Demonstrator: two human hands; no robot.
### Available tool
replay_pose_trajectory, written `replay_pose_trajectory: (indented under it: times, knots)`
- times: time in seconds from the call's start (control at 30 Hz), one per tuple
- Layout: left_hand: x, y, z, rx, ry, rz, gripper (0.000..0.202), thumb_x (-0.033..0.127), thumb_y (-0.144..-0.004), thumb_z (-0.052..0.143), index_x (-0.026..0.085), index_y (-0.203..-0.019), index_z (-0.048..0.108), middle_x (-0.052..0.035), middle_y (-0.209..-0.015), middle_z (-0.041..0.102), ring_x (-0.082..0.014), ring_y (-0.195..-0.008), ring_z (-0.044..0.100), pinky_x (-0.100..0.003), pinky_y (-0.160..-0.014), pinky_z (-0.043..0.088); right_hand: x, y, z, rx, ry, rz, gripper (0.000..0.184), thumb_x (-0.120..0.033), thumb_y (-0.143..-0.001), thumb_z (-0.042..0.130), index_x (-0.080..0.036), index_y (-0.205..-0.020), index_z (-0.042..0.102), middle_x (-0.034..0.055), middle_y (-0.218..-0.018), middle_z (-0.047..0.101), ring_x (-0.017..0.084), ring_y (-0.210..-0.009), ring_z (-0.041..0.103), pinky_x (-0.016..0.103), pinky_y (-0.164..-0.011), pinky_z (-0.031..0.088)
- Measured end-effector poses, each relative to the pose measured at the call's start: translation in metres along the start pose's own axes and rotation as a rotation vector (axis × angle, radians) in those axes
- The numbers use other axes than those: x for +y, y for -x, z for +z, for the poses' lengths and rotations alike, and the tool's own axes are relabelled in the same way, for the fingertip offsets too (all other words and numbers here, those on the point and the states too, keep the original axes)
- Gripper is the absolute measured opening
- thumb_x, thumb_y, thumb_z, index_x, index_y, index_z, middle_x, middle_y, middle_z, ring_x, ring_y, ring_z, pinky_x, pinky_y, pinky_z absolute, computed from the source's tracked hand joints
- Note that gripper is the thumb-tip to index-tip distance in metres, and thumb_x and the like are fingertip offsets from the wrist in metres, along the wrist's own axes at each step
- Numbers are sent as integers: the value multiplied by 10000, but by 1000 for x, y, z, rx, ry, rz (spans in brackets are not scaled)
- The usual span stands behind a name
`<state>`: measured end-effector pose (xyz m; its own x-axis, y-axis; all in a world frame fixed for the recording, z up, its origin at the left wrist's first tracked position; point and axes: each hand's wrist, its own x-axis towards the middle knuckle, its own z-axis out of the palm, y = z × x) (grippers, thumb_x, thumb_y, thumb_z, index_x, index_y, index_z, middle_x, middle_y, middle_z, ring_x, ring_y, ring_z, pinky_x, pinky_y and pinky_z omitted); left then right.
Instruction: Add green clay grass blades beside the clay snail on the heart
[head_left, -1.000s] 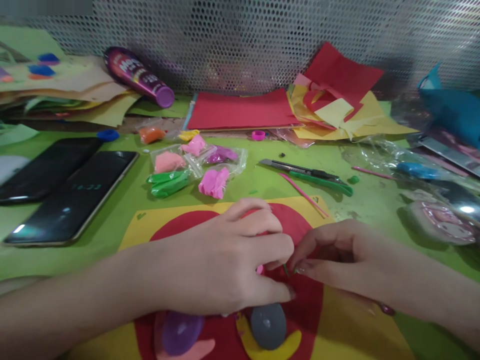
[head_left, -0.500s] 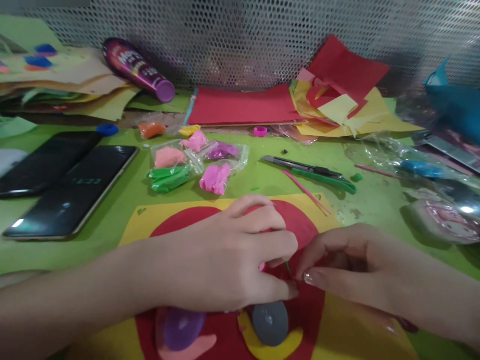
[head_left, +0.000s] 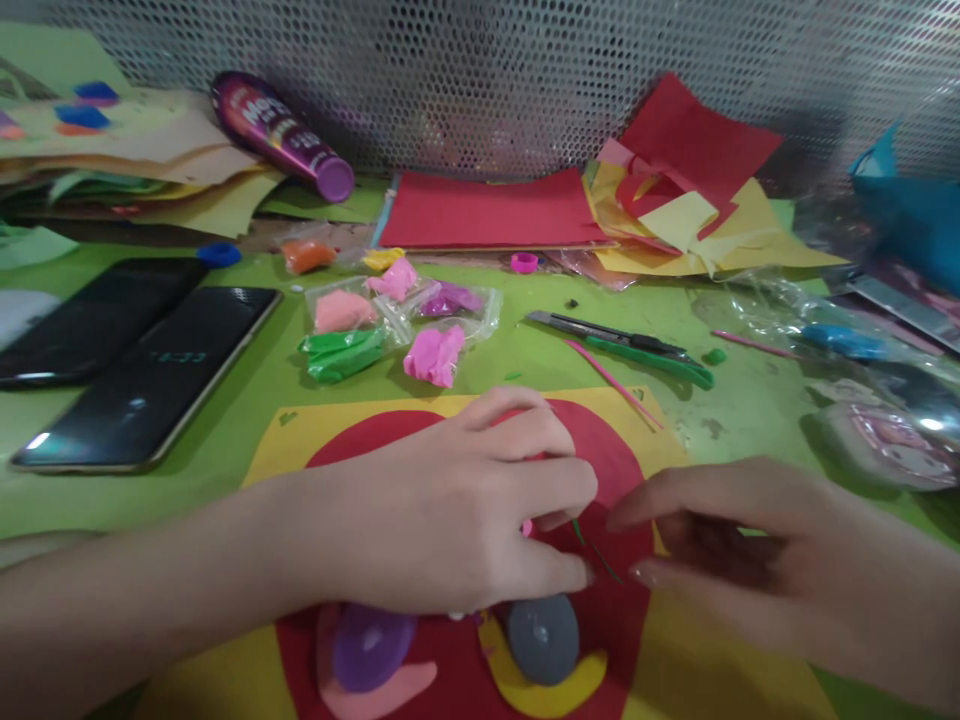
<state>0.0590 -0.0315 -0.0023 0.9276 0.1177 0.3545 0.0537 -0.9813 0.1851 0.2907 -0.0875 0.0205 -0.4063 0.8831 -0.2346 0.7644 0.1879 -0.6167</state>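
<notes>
L hand [head_left: 480, 510] over red heart [head_left: 600, 440], grip can't tell; R hand [head_left: 757, 550] at heart's R edge, thumb & finger spread, nr green strand [head_left: 606, 563].

Grey perforated panel [head_left: 480, 90] behind, brighter at upper right, green tabletop [head_left: 232, 420] before it

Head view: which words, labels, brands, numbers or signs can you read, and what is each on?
"M…", a large white word on the purple bottle; its other letters and the small print are too blurred.
"16:33", probably, on the nearer phone; the digits are dim.
I can read nothing else.
</notes>
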Motion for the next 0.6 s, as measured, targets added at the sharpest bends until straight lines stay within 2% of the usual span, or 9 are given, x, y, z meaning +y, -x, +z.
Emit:
replay_pose_trajectory:
  times: [0.03,0.1,0.17,0.3,0.33,0.43,0.6]
  knots:
    - [0,0,0,8,1,-6,298,189,-962,422,241,-871,702,-19,-821,527,-200,-893,360,-369,-889,292,0,2,0,14,51,-95,100,-380,-838,612,-308,-878,670,-49,-726,665,105,-564,609,177,-489,481]
    - [-1,0,0,31,10,-19,292,159,-951,433,229,-862,703,-18,-812,532,-194,-894,364,-364,-915,294,2,6,0,57,163,-259,136,-324,-862,605,-325,-996,622,-56,-867,668,105,-707,648,171,-593,513]
    - [-3,-1,-1,56,50,-66,269,147,-938,453,238,-901,703,-16,-791,524,-189,-877,372,-360,-910,311,5,5,0,153,289,-325,161,-310,-895,565,-299,-1054,584,-32,-961,641,110,-805,647,174,-664,521]
    - [-7,-1,0,85,126,-116,265,137,-927,449,226,-958,697,-33,-846,544,-192,-869,386,-352,-827,340,19,-12,-4,559,632,-376,208,-249,-955,451,-139,-1063,590,84,-938,607,188,-832,603,284,-747,512]
    - [-8,-1,1,86,126,-108,277,122,-926,434,210,-965,695,-41,-870,553,-195,-882,388,-357,-826,336,23,-19,-5,616,710,-375,223,-214,-948,451,-101,-1079,592,111,-939,607,218,-859,591,323,-771,502]
    - [-9,0,2,86,137,-111,267,131,-932,433,205,-996,681,-43,-898,561,-197,-906,391,-365,-844,326,35,-38,-5,626,781,-409,233,-162,-927,440,-67,-1080,588,133,-913,616,257,-845,571,384,-754,489]
    - [-9,0,6,79,140,-132,252,169,-950,441,225,-1022,675,-37,-918,556,-194,-915,388,-341,-843,324,49,-48,-8,619,834,-381,237,-109,-882,402,-95,-1015,598,116,-826,604,265,-782,563,381,-684,471]
